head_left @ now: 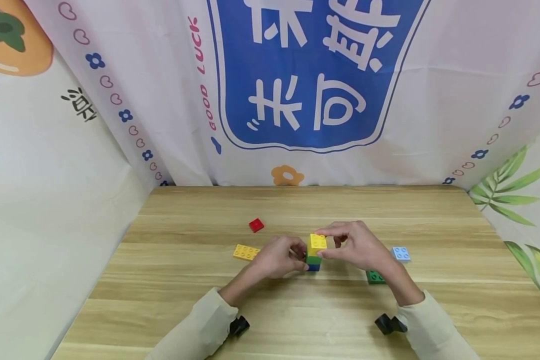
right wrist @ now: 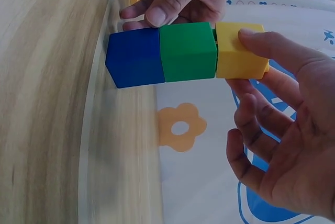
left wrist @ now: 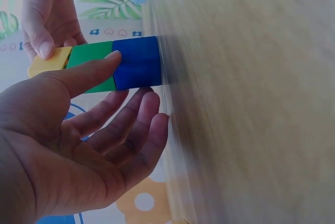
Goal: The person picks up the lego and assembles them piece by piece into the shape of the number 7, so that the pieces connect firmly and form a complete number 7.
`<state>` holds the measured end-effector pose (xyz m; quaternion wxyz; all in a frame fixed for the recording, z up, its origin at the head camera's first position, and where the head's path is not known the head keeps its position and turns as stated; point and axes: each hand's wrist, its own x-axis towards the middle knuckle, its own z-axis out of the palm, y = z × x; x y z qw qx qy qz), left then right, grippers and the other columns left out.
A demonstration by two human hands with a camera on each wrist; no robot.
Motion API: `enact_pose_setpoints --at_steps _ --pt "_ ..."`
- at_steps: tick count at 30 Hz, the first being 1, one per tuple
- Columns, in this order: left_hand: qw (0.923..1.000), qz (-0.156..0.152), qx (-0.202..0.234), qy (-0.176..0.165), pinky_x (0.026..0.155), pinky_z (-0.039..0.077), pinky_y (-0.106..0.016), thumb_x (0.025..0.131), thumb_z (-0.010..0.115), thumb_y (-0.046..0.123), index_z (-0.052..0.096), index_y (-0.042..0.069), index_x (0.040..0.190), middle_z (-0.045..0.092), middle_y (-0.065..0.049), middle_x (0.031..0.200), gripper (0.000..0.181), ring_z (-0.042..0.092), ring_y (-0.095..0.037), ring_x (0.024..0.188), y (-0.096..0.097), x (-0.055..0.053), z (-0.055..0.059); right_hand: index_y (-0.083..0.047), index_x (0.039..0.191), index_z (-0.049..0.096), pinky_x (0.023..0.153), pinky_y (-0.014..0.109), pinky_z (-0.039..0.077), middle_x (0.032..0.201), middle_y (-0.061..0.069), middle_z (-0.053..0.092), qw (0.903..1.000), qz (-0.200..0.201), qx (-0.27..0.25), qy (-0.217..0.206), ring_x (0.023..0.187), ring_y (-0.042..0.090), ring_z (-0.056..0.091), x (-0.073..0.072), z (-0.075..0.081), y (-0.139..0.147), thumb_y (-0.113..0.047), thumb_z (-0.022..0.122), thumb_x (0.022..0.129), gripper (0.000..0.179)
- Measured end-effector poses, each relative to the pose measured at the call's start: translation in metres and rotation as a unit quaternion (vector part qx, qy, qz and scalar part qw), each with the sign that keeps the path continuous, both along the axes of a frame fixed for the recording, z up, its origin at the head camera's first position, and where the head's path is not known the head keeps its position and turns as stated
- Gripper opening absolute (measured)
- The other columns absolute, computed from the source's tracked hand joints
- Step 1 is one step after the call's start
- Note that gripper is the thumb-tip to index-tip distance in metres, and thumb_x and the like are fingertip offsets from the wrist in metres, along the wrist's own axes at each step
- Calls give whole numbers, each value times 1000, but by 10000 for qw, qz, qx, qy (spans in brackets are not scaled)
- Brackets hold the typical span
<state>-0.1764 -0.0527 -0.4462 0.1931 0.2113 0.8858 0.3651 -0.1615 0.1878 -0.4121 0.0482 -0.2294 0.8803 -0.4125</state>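
A small tower of toy bricks stands upright on the table: a blue brick point(right wrist: 135, 59) at the bottom, a green brick point(right wrist: 188, 52) on it and a yellow brick point(right wrist: 235, 59) on top. A narrow gap with part of a stud shows between yellow and green. My left hand point(head_left: 276, 257) steadies the tower low down, its thumb across the green and blue bricks and its fingertips at the far side of the blue one. From the other side, my right hand point(head_left: 357, 245) pinches the yellow brick between thumb and fingers.
On the wooden table point(head_left: 324, 320), a red brick point(head_left: 256, 225) lies at the back left. A long yellow-orange brick point(head_left: 245, 252) is partly behind the left hand. To the right are a light blue brick point(head_left: 401, 254) and a green brick point(head_left: 375, 277), partly covered by the right arm.
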Motion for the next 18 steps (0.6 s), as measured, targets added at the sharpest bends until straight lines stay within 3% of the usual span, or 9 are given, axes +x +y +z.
enact_pose_setpoints --at_steps 18 --pt "10000 0 -39 -59 88 64 -31 91 88 16 77 13 116 79 0 108 27 72 -10 93 -1 0 0 -11 126 81 54 19 38 99 1 75 9999 52 -6 146 64 6 46 -1 -1 -3 -20 91 87 42"
